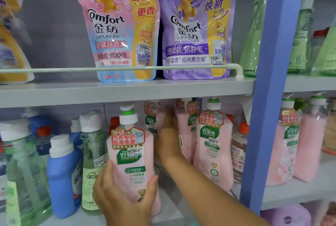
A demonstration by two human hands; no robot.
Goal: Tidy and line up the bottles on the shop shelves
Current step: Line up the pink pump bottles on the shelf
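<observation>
**Pink bottles going back into line on the lower shelf**

Bottles are our job here, and we have one in hand. Our left hand (pixel 123 195) holds a pink pump bottle (pixel 131 160) low on its body, fingers and thumb curled round it, label facing out, just in front of the lower shelf (pixel 291 193). Our right hand (pixel 168 144) reaches deeper into the gap between that bottle and a second pink bottle (pixel 212 145). Its fingers seem to lie against the pink bottles (pixel 185 127) in the back row, but their tips are hidden, so we cannot tell whether they grip or only push.

We judge the step to be making room behind, then seating the held bottle in the front row. To do it well, we should:

- square the rear bottles first, so nothing leans into the slot;
- keep the held bottle upright and its pump head clear of the upper shelf (pixel 127 95);
- set it down beside the second pink bottle, fronts level and labels forward;
- avoid nudging the green bottle (pixel 92 164) and the blue bottle (pixel 63 178) just to the left, which stand close.

Above, the Comfort pouches (pixel 158 31) behind the rail look orderly enough to leave alone.
</observation>
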